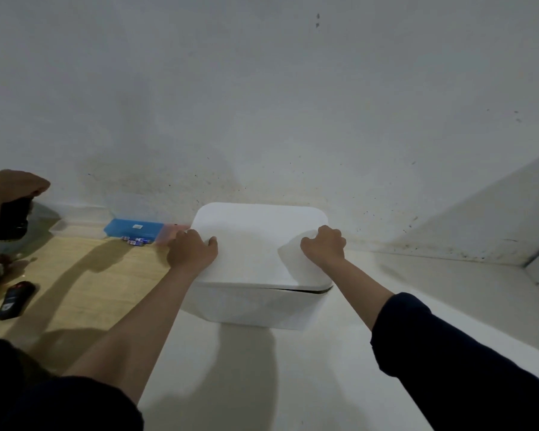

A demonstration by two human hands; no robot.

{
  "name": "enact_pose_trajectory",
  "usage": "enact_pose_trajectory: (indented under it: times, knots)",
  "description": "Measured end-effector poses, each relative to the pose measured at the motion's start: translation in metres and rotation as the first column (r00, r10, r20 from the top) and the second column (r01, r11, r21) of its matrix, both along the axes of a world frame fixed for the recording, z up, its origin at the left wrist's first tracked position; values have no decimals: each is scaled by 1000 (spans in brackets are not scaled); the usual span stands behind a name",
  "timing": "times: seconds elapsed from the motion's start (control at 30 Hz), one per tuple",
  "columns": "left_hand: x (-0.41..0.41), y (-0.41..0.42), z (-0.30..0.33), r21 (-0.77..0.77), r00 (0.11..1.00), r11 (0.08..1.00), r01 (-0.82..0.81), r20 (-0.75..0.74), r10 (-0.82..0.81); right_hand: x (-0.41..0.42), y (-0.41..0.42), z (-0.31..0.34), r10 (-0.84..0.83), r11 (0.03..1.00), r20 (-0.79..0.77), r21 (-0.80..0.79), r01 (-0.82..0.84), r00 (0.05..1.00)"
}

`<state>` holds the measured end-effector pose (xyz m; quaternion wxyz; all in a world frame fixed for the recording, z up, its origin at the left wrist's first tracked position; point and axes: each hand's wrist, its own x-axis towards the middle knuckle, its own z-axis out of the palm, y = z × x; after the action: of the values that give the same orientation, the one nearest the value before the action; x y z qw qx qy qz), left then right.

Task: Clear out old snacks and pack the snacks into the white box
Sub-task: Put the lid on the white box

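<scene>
The white box point(249, 306) stands on a white surface against the wall, with its white lid point(255, 241) on top. My left hand point(192, 251) grips the lid's left edge, thumb on top and fingers curled over the side. On the right edge, my right hand point(324, 244) holds the lid with curled fingers. A thin dark gap shows under the lid at its front right corner. The box's contents are hidden, and no snacks are in view.
A blue plastic case point(134, 228) and small batteries point(136, 241) lie left of the box by the wall. A black remote point(14, 301) rests on the wooden surface. Another person's hand point(10, 194) holds a dark object at far left. The wall is close behind.
</scene>
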<state>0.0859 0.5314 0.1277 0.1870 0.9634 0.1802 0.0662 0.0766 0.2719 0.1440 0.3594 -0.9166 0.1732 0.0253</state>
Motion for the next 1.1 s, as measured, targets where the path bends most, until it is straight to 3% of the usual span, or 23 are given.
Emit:
enact_pose_trajectory:
  times: [0.23,0.5,0.87,1.1]
  knots:
    - [-6,7,-15,54,994,993,107,-33,-105,-21,10,-18,51,960,56,-277,-33,997]
    - [3,7,-24,214,946,943,256,-256,-199,-26,13,-28,24,948,80,-319,3,996]
    - [4,6,-25,242,938,925,293,-258,-230,-32,12,-32,5,939,150,-340,47,989]
    - [0,1,-19,241,878,856,457,-275,-391,-23,14,-39,237,851,60,-494,-178,970]
